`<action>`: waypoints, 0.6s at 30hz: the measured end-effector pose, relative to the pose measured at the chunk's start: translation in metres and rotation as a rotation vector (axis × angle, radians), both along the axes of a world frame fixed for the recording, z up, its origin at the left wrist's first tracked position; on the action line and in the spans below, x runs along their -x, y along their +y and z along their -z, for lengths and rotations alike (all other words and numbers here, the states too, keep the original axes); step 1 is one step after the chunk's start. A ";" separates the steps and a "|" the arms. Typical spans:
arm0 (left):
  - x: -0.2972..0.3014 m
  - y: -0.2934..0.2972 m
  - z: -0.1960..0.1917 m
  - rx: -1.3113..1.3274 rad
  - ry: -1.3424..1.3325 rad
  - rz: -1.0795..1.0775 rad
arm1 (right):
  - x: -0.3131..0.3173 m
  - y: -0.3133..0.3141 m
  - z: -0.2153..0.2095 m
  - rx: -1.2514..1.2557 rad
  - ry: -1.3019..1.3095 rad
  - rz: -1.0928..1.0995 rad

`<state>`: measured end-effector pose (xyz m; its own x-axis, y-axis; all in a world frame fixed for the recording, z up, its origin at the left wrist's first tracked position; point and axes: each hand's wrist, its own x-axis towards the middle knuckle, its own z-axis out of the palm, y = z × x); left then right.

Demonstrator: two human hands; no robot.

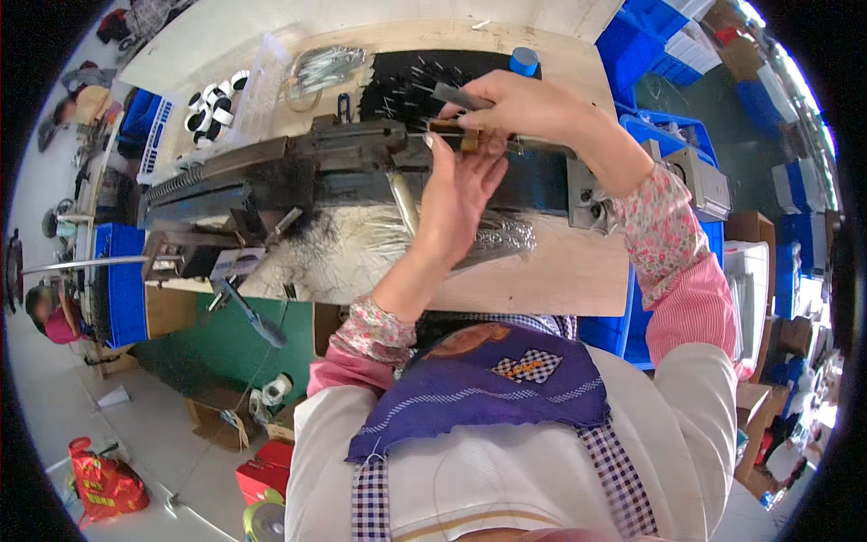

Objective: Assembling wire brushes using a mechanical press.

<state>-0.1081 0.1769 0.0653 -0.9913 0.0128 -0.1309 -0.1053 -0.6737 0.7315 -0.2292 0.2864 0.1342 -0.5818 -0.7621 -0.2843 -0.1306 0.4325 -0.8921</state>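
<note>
Above the bench machine, my right hand (522,107) pinches a flat grey metal bar (462,97) between thumb and fingers. My left hand (456,200) is just below it, thumb up on one side and fingers on the other of a small brass-coloured block (468,142). The two hands nearly touch, and the right fingers partly cover the block. Under them runs a long dark metal machine (348,154) with a worn bed. Behind, thin silvery pins lie scattered on a black cloth (388,77).
A clear plastic basket (260,86) with black-and-white rolls stands at the back left, beside a bag of silvery pins (330,68). A blue round lid (523,60) sits at the back. Silvery pieces (501,237) lie in front of the machine. Blue crates (673,135) stand right.
</note>
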 end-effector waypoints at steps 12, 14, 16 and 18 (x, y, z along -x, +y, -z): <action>-0.013 -0.024 -0.005 -0.985 0.202 0.161 | -0.059 -0.010 -0.004 0.036 1.259 0.020; -0.016 -0.019 -0.017 -0.607 -0.010 -0.128 | -0.036 -0.001 -0.004 0.178 0.910 0.190; -0.018 -0.020 -0.021 -0.605 -0.036 -0.163 | -0.030 0.004 -0.001 0.103 0.868 0.156; -0.018 -0.018 -0.021 -0.533 -0.074 -0.200 | -0.031 -0.003 0.002 0.166 0.989 0.071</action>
